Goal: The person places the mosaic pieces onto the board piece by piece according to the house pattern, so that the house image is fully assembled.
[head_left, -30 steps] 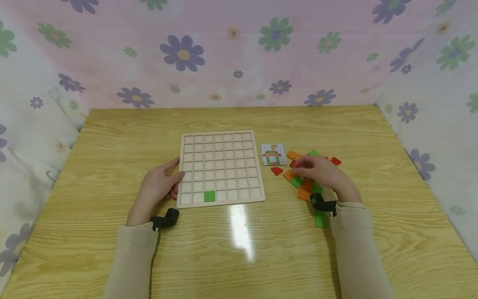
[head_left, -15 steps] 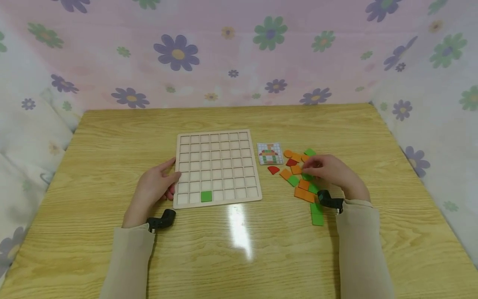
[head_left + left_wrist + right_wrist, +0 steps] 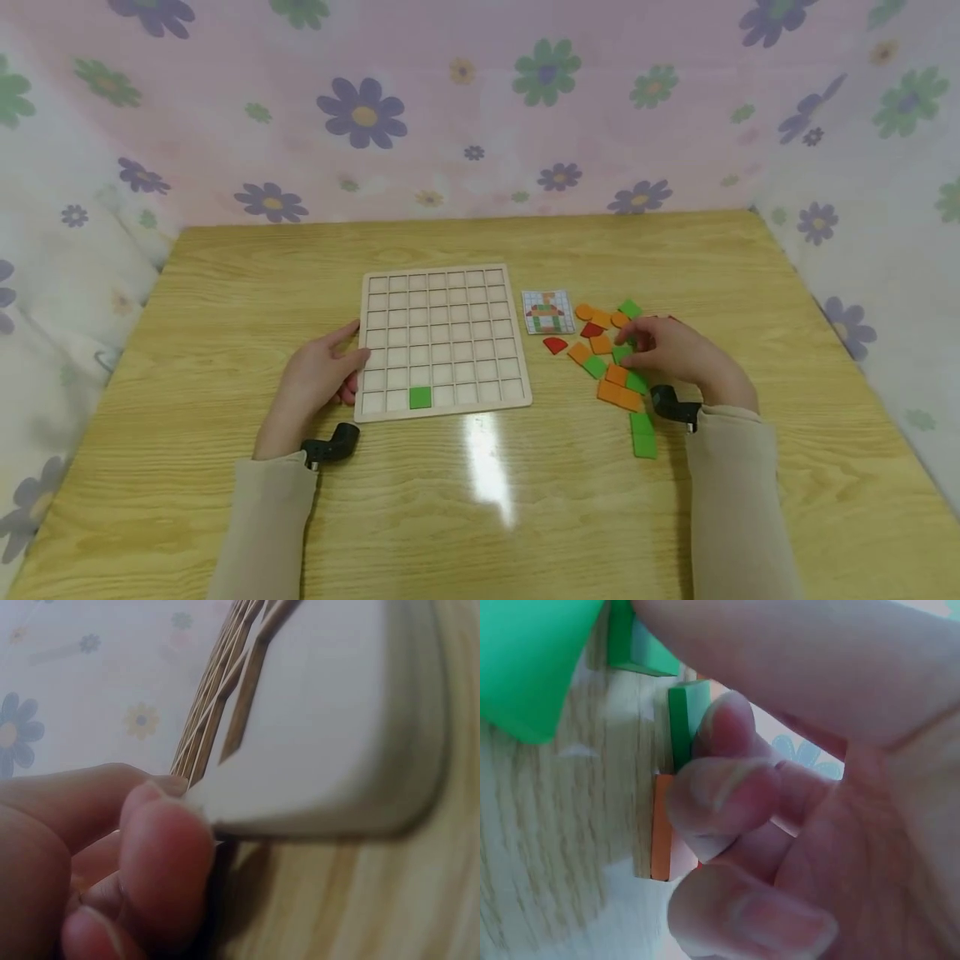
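On the left, my left hand point(image 3: 318, 375) holds the left edge of a pale wooden grid board point(image 3: 442, 409), the thumb lying over its rim. In the left wrist view the fingertips point(image 3: 169, 847) sit right at the board's corner point(image 3: 300, 802). One green square tile point(image 3: 420, 397) lies in the bottom row. Over the loose tiles, my right hand point(image 3: 663, 350) has its thumb and index finger spread apart above a green tile point(image 3: 621, 355). In the right wrist view, bent fingers point(image 3: 720, 795) hang close to a green tile point(image 3: 681, 724) and an orange tile point(image 3: 660, 825).
A small pattern card point(image 3: 547, 312) lies between board and tiles. Around it are red quarter-round pieces point(image 3: 555, 345), an orange disc point(image 3: 585, 312) and orange rectangles point(image 3: 619, 395). Two green squares point(image 3: 643, 436) lie nearer the front. A flowered curtain point(image 3: 480, 117) stands behind the table.
My right hand has shifted rightward over the pile, uncovering orange and red pieces. The left hand stays on the board's edge, and the head view sways slightly.
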### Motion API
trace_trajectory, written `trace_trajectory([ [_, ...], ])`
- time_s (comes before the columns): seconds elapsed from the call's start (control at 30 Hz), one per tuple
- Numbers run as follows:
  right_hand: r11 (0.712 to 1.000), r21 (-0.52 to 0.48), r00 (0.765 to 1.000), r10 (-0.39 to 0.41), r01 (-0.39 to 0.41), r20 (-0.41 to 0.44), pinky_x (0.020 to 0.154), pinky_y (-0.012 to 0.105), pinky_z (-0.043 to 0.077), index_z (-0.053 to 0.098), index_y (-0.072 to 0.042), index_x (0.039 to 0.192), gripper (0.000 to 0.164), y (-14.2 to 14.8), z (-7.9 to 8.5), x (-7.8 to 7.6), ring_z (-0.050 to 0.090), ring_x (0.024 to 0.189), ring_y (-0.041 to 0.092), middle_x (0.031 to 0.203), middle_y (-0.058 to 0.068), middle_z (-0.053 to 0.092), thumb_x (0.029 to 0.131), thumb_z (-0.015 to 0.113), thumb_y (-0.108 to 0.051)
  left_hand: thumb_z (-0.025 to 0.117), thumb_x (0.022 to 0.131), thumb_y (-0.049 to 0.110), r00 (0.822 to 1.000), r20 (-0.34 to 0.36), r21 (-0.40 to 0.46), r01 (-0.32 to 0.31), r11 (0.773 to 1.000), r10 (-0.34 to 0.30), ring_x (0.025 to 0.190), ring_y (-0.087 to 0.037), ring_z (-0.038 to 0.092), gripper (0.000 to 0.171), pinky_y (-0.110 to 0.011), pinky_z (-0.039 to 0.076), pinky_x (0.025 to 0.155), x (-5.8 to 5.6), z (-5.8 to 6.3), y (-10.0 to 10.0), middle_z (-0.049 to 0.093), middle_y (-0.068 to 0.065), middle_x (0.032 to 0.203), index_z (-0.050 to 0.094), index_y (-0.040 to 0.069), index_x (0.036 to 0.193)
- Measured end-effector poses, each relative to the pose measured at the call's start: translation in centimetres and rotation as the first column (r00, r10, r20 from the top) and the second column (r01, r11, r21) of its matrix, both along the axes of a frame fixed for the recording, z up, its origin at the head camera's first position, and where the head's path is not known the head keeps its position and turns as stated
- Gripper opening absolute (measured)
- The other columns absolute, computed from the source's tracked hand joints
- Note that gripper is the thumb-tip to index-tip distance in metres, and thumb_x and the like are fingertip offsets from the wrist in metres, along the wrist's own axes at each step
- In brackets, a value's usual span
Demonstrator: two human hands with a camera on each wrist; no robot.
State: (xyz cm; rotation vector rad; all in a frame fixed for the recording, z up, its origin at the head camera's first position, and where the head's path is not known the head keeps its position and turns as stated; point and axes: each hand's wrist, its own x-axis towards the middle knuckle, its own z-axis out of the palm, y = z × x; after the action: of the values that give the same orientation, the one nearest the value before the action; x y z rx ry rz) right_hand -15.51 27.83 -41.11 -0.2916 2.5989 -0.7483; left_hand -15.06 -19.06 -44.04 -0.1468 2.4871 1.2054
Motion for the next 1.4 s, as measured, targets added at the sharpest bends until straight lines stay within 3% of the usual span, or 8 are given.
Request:
trace_trajectory([
  [0.2, 0.999, 0.012, 0.999, -0.034, 0.034, -0.008, 0.064, 0.032, 0.037, 0.060, -0.010, 0.103, 0.027, -0.2, -0.2, 0.5, 0.044, 0.073, 0.020, 0.080, 0.005, 0.050, 0.081, 0.066, -0.026, 0.053, 0.087, 0.042, 1.000, -0.004, -0.001, 0.017, 1.000, -0.017, 0.047, -0.021, 0.057, 0.059, -0.032, 0.047, 0.045, 0.0, -0.1, 0.2, 0.058, -0.008, 0.056, 0.029, 0.030, 0.140],
  [0.5, 0.999, 0.016, 0.999, -0.027, 0.028, -0.045, 0.075, 0.038, 0.040, 0.061, -0.014, 0.104, 0.027, -0.6, -0.7, 0.2, 0.048, 0.084, 0.021, 0.096, 0.006, 0.056, 0.082, 0.065, -0.029, 0.053, 0.087, 0.043, 1.000, -0.018, -0.002, 0.019, 1.000, -0.019, 0.046, -0.020, 0.057, 0.059, -0.032, 0.047, 0.045, 0.0, -0.4, 0.0, 0.058, -0.007, 0.055, 0.030, 0.030, 0.139],
  [0.8, 1.000, 0.017, 0.999, -0.012, 0.013, -0.039, 0.073, 0.037, 0.042, 0.060, -0.010, 0.104, 0.028, -0.9, -0.2, 0.1, 0.050, 0.082, 0.020, 0.093, 0.005, 0.057, 0.083, 0.064, -0.027, 0.053, 0.087, 0.043, 0.999, -0.029, -0.008, 0.022, 1.000, -0.022, 0.045, -0.020, 0.056, 0.059, -0.032, 0.046, 0.044, 0.0, -0.3, -0.1, 0.058, -0.007, 0.055, 0.029, 0.030, 0.139],
  [1.4, 0.999, 0.036, 0.998, -0.005, 0.007, -0.066, 0.072, 0.035, 0.040, 0.061, -0.013, 0.105, 0.027, -1.3, -0.7, -0.7, 0.047, 0.080, 0.021, 0.096, 0.005, 0.054, 0.082, 0.066, -0.026, 0.053, 0.087, 0.043, 0.999, -0.041, -0.004, 0.002, 1.000, -0.002, 0.045, -0.021, 0.057, 0.059, -0.032, 0.046, 0.044, 0.0, -0.4, -0.2, 0.059, -0.007, 0.056, 0.030, 0.031, 0.139],
])
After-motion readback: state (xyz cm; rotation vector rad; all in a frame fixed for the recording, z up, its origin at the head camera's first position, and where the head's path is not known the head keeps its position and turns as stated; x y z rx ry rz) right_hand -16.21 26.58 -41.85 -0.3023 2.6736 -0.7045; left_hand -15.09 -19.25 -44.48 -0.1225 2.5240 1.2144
